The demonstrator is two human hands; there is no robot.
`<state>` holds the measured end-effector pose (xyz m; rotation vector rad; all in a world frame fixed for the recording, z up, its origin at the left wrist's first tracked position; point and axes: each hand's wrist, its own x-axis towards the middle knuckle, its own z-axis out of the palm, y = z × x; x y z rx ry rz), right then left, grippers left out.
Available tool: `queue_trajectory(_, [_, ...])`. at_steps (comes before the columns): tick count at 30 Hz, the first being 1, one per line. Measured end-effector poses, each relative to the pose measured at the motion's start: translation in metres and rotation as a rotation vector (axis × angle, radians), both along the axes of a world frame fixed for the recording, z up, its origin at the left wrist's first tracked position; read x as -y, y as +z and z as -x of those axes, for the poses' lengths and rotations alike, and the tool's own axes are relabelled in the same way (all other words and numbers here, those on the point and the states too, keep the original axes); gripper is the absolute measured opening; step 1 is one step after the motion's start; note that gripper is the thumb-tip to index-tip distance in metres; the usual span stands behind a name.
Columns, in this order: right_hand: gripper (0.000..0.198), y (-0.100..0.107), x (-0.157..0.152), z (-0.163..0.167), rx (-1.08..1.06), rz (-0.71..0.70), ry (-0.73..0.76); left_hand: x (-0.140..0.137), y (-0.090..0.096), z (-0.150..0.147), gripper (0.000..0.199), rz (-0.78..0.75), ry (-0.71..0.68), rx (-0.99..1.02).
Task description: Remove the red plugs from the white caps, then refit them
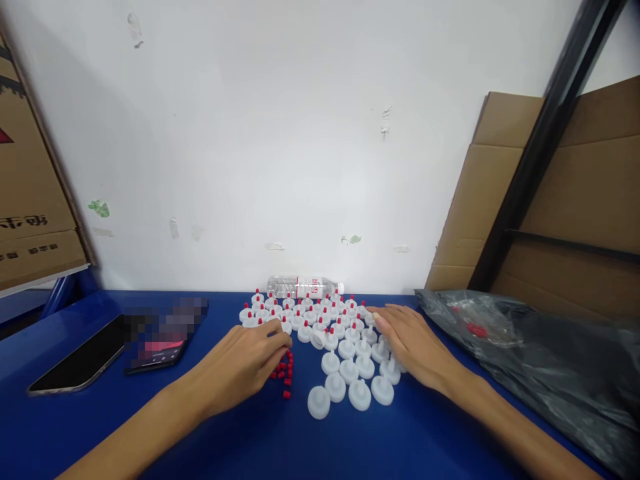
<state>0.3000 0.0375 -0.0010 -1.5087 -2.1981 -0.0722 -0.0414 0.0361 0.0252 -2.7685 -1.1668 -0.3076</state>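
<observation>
My left hand (253,350) is closed, its fingertips pinched together just above the small red caps (287,382). Whatever lies between those fingertips is hidden. My right hand (407,340) rests with outstretched fingers along the right side of a group of white round nozzle lids, its thumb and fingertips close to the rear ones. Toward the back, many lids wear a red tip, such as a red-tipped lid (306,333). Nearer to me stand bare white lids, among them a white lid (319,403) at the front. One lid (318,338) in the middle leans on its side.
A clear plastic bottle (307,287) lies against the white wall. On the blue table (225,447) at left are two phones, a black phone (80,357) and a lit phone (163,347). Dark plastic sheeting (540,373) covers the right side, bearing a clear bag (487,327) with red pieces.
</observation>
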Motion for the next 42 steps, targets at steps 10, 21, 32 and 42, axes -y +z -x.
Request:
queue_trajectory(10, [0.047,-0.003,-0.003,-0.006,0.045,-0.01,0.059,0.0,0.0,0.0,0.026,-0.004,0.0,0.0])
queue_trajectory(21, [0.061,0.013,-0.021,-0.008,-0.047,0.057,0.029,-0.003,0.002,0.004,0.024,-0.01,0.013,-0.042])
queue_trajectory(32, [0.067,0.006,-0.04,0.002,-0.004,0.169,0.02,-0.006,0.0,0.014,0.027,0.021,-0.089,0.031])
queue_trajectory(42, [0.04,0.045,-0.015,0.014,-0.155,-0.185,0.013,0.003,0.007,0.005,0.024,0.025,-0.048,0.066])
